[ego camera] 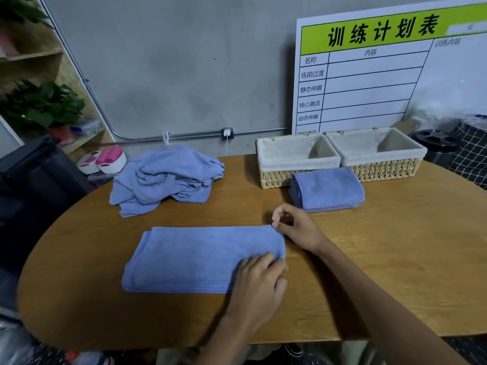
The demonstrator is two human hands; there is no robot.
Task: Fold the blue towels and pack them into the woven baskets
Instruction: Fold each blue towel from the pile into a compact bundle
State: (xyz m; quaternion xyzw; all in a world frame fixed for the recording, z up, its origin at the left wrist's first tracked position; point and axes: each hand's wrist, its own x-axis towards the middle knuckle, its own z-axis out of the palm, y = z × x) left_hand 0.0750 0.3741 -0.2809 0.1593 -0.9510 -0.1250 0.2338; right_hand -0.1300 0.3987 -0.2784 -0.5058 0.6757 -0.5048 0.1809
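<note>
Towel [200, 259] lies flat in front of me, already folded to a long band whose long axis runs left to right across the table [395, 272]. Both my hands sit at its right end, so the free length stretches away to my left. My right hand [297, 227] is at the far right corner, thumb and fingers curled in a pinch on that corner's edge. My left hand [259, 280] rests on the near right corner, fingers fairly straight and pressing the cloth down; whether the thumb has slipped under the edge I cannot tell. My guess is that the next fold carries this right end over to the left, across the long axis, and both hands are placed for it.

Just beyond my right hand sits a stack of folded towels [326, 189], touching the front of the left basket [295, 162]. The right basket [376, 154] stands just beside it, touching or nearly so; both are woven, cloth-lined, and show no towels inside. To the far left, well apart from my hands, is a heap of unfolded towels [166, 177].

The table is rounded, with a wood grain, pushed up near a grey wall. A whiteboard [369, 75] with a green header leans behind the baskets, plants [39, 106] stand on shelves at left, and pink slippers [105, 158] sit beyond the table edge.
</note>
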